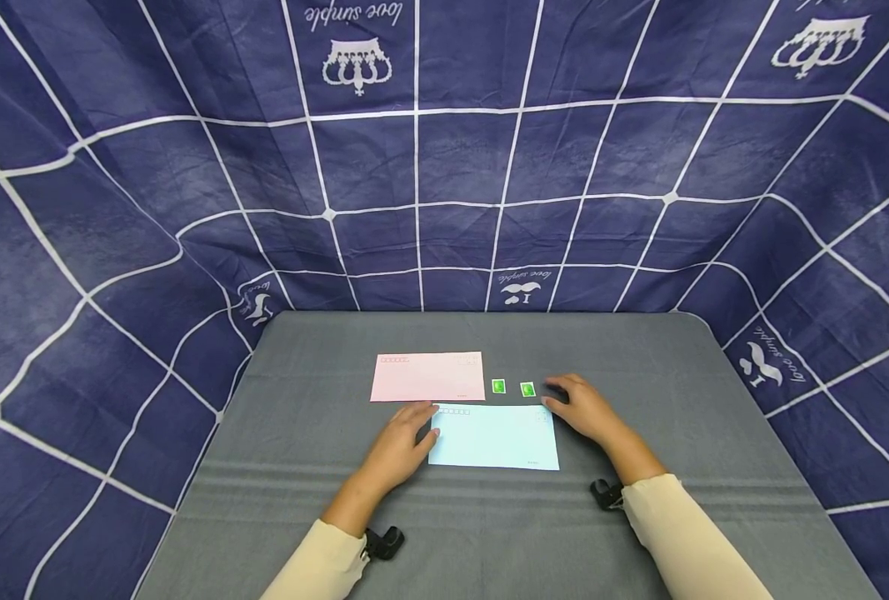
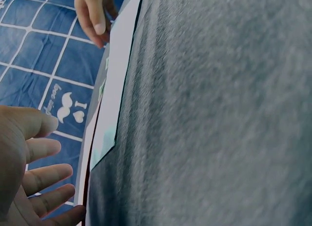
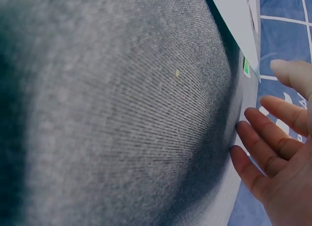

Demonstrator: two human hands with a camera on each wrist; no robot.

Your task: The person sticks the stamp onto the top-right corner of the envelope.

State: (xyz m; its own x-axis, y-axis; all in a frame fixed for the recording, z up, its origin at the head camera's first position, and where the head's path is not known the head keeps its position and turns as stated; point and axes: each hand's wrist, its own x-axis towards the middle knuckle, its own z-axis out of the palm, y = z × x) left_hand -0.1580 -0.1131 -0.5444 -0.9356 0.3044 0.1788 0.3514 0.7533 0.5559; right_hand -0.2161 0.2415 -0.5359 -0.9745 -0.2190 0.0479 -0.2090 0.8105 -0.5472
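A light blue envelope (image 1: 492, 437) lies flat on the grey cloth, with a pink envelope (image 1: 427, 377) just behind it to the left. Two small green stamps, a left stamp (image 1: 498, 387) and a right stamp (image 1: 528, 389), lie to the right of the pink one. My left hand (image 1: 401, 446) is at the blue envelope's left edge, its fingers spread and relaxed; the left wrist view shows nothing in it. Near the envelope's top right corner and the right stamp is my right hand (image 1: 582, 408), fingers loosely extended and holding nothing in the right wrist view (image 3: 280, 143).
A grey cloth-covered table (image 1: 302, 500) carries everything. Blue curtain fabric with white grid lines (image 1: 459, 158) rises behind it and along both sides. A black strap device (image 1: 384, 543) sits on the left wrist, another (image 1: 606, 494) on the right.
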